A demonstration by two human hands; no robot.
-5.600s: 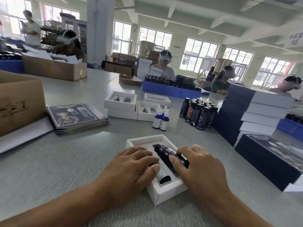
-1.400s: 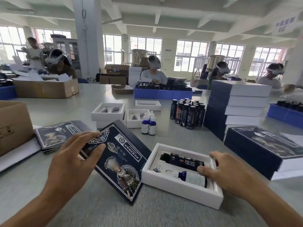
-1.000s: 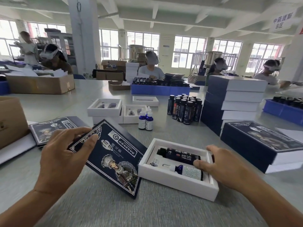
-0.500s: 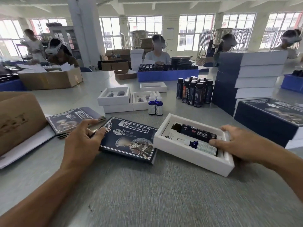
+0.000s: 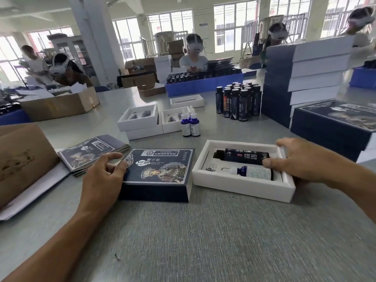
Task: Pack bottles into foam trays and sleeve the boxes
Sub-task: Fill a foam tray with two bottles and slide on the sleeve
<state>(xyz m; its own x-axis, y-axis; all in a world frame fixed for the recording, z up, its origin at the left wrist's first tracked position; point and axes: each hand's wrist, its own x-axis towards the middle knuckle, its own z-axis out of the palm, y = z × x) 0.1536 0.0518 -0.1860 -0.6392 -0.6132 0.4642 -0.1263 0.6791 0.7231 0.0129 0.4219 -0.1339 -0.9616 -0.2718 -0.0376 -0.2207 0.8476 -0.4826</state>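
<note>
A white foam tray lies on the grey table in front of me. In it rest a dark bottle and a small blue dropper bottle, both on their sides. My right hand grips the tray's right end, thumb on the bottles' bases. Left of the tray a dark blue printed sleeve stands opened into a box shape, its open end facing the tray. My left hand holds the sleeve's left end.
A stack of flat sleeves and a cardboard box lie at the left. Empty foam trays, two dropper bottles and several dark bottles stand behind. Sleeved boxes are stacked at the right. Other workers sit beyond.
The sleeve has gone from tilted up in my left hand to lying flat and squared open on the table beside the tray. My right hand has stayed on the tray's right end.
</note>
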